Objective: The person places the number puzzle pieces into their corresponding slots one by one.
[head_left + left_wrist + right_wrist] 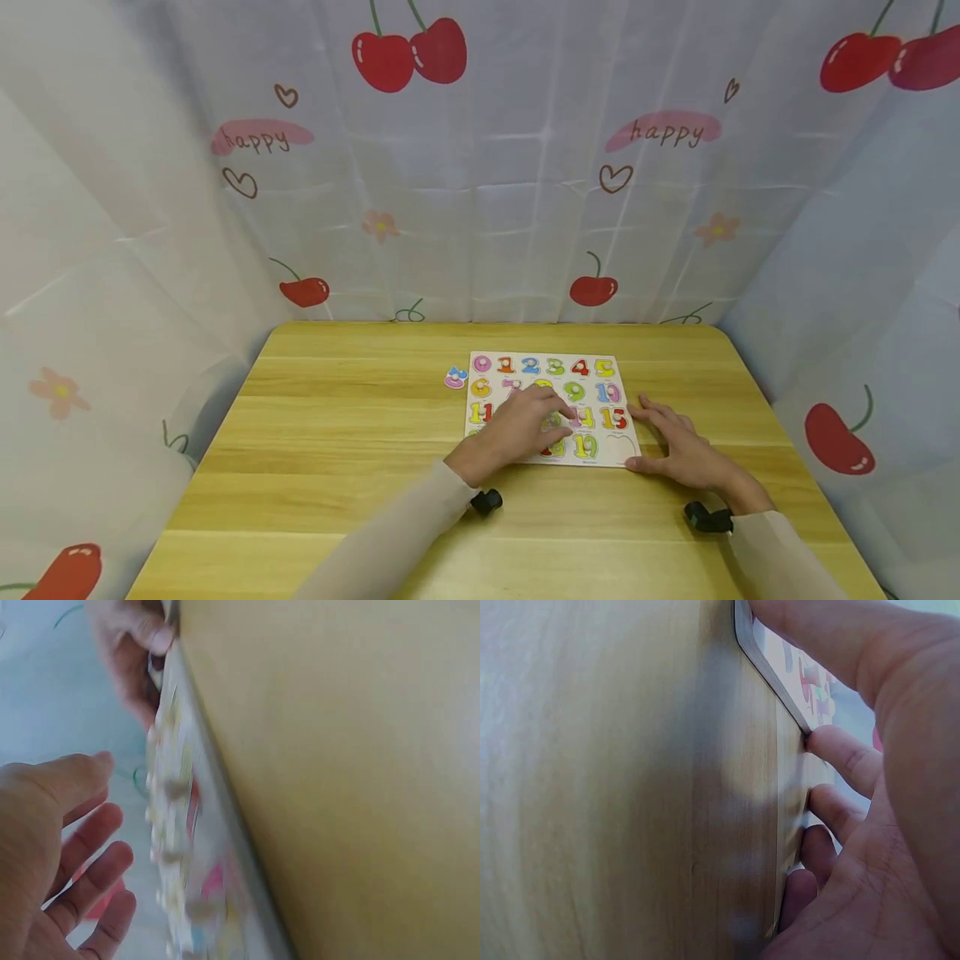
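A white number puzzle board [551, 357] lies flat on the table, with rows of coloured number pieces that carry small knobs. Over its middle my left hand [517, 427] reaches with loosely bent fingers and nothing between them; in the left wrist view its fingertips [112, 855] are apart from the knobs. It hides several pieces. My right hand [690, 454] is at the board's right edge, thumb on the near corner and index finger touching the side. The right wrist view shows its other fingers [836, 810] resting on the table. A bare outlined recess [620, 450] shows by that corner.
A loose blue and purple piece [455, 377] lies on the wooden table [337, 433] just left of the board. White curtains [480, 167] with cherry prints surround the table at the back and sides. Each wrist wears a small black camera [487, 502].
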`<state>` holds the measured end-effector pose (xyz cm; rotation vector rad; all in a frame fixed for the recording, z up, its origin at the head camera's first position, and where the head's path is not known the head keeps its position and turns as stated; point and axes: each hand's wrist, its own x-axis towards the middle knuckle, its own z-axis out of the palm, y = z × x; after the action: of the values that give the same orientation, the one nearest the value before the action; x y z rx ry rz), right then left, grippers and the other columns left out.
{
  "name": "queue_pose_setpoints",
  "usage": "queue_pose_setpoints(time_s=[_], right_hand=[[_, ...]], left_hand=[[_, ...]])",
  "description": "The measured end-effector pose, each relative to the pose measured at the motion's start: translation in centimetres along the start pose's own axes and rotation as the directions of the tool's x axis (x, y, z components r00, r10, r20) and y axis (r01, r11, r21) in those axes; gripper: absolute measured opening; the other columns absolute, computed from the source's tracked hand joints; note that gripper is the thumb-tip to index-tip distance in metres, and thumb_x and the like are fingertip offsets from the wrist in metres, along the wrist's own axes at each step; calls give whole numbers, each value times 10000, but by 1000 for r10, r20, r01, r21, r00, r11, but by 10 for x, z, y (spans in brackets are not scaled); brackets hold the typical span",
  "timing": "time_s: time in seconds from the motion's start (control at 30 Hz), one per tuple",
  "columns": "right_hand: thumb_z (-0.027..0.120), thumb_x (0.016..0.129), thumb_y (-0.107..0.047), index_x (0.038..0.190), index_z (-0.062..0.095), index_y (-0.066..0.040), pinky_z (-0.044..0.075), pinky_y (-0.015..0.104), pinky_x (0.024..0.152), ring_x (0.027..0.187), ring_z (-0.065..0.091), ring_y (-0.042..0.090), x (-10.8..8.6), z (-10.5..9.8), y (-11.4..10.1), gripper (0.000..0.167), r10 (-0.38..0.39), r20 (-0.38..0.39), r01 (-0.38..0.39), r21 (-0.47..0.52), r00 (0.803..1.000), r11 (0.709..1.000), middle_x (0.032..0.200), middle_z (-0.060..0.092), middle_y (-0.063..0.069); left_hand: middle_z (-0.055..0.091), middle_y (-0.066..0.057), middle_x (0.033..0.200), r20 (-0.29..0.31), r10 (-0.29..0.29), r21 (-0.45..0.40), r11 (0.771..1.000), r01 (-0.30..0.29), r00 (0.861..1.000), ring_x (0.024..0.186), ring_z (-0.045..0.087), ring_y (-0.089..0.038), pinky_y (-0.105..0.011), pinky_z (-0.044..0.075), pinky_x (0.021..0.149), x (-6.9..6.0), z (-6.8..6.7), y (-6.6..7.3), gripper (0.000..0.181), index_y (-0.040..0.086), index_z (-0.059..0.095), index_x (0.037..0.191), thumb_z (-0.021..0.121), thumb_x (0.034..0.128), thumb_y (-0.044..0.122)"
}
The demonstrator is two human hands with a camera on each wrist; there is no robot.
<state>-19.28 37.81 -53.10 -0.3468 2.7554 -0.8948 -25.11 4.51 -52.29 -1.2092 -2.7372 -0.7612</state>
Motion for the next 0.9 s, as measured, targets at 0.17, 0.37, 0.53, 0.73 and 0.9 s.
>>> queue_pose_setpoints(time_s=[0.17, 0.37, 0.53, 0.73, 0.9], right_hand=[[951, 966, -486, 1730, 523, -78, 372, 917, 1195, 1575, 345, 611, -1, -2, -1, 967, 5, -10, -5, -6, 1000, 1000, 1892, 246, 336], [952, 967, -486, 1737, 516, -84, 338, 932, 1217, 1609, 309, 617, -1, 0, 1, 972, 15, 8, -16, 12, 1000, 1000, 1901, 224, 335], [951, 966, -498, 1737, 518, -97, 339, 932, 1223, 1612, 315, 609, -1, 2, 3, 971, 25, 8, -25, 6, 1000, 1000, 1905, 227, 320], [949, 967, -502, 1733, 522, -105, 356, 923, 1223, 1602, 331, 598, -1, 2, 2, 963, 23, -3, -23, -4, 1000, 1000, 1902, 240, 314], [950, 967, -501, 1730, 526, -96, 354, 922, 1221, 1603, 330, 608, -1, 2, 1, 963, 17, -7, -17, 2, 1000, 1000, 1900, 244, 320]], left_hand=[[818, -3, 1318, -69, -68, -50, 997, 64, 995, 1257, 770, -211, -412, 633, 1137, -8, -18, -28, 255, 160, 858, 1312, 848, 1102, 305], [791, -42, 1355, -99, -201, -108, 976, 190, 975, 1271, 762, -292, -470, 633, 1135, -29, -40, -68, 249, 142, 850, 1318, 841, 1105, 270], [792, -80, 1334, -115, -279, -112, 957, 266, 954, 1231, 757, -315, -484, 651, 1095, -43, -54, -102, 266, 109, 852, 1330, 856, 1089, 222], [794, -69, 1320, -99, -365, -63, 931, 360, 926, 1200, 710, -281, -483, 628, 1086, -53, -64, -130, 217, 105, 872, 1283, 849, 1094, 209], [800, -87, 1357, -70, -382, -21, 924, 381, 922, 1304, 719, -332, -523, 608, 1174, -56, -68, -141, 165, 109, 890, 1244, 822, 1109, 175]])
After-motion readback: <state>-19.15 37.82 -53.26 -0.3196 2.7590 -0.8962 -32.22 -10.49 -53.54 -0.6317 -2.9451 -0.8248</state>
